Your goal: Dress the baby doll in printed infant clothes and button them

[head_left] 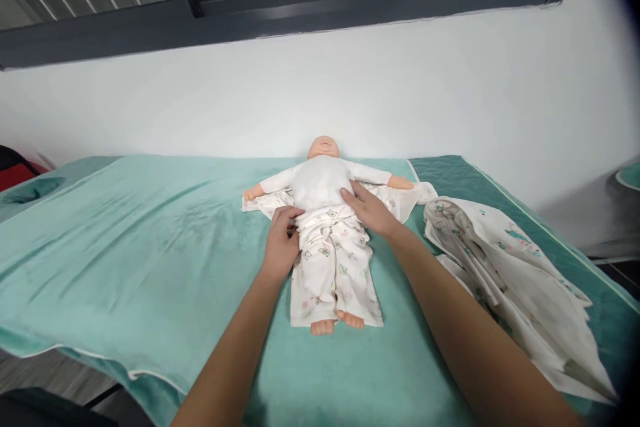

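Note:
A baby doll lies on its back with both arms spread and its feet towards me. It has a white cloth torso and patterned white trousers on its legs. A patterned top is spread flat beneath its back and arms. My left hand is at the trousers' waist on the left side, its fingers curled in at the edge. On the right side, my right hand rests at the waistband with thumb and fingers apart, touching the torso.
A green sheet covers the bed. To the right lies a crumpled white patterned cloth. Behind the bed rise a white wall and a dark window frame. Something red and black stands at the far left.

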The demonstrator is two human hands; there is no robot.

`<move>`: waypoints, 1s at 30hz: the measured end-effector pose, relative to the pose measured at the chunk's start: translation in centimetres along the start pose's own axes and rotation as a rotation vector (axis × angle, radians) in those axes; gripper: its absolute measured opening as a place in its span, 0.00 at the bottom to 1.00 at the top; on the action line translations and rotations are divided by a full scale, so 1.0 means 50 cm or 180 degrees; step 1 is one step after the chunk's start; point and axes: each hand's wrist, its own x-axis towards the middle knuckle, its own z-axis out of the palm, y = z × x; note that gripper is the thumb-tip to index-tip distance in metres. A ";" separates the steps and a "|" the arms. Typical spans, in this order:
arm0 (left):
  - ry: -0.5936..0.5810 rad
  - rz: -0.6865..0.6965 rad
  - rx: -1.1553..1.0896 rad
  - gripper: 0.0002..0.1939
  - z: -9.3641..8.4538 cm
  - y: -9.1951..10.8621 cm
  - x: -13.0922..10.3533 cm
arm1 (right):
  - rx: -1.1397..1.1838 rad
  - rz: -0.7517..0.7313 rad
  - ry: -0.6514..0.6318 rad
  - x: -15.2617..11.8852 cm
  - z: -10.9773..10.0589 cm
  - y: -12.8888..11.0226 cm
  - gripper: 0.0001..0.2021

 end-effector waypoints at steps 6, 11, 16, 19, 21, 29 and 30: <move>0.0021 -0.0093 0.0006 0.18 -0.001 0.007 0.001 | 0.0047 -0.0025 0.0599 -0.001 0.021 0.030 0.33; 0.0039 -0.0120 -0.0035 0.16 0.000 0.009 0.002 | 0.0394 0.0259 0.0130 0.007 0.018 0.023 0.40; 0.0060 -0.0118 -0.0031 0.16 0.002 0.009 0.003 | 0.0446 0.0346 -0.0009 0.020 0.000 0.019 0.39; 0.0040 -0.0109 -0.0034 0.16 0.003 0.009 0.004 | 0.0397 0.0362 -0.0083 0.030 -0.011 0.022 0.39; 0.0040 -0.0104 -0.0041 0.16 0.003 0.009 0.004 | 0.0414 0.0444 -0.0076 0.035 -0.014 0.024 0.40; 0.0028 -0.0178 -0.0142 0.15 -0.001 0.006 0.004 | 0.0609 0.0344 0.0470 0.028 -0.007 0.035 0.34; 0.0026 -0.0195 -0.0179 0.14 -0.001 0.005 0.005 | 0.0652 0.0327 0.0655 0.027 -0.009 0.039 0.33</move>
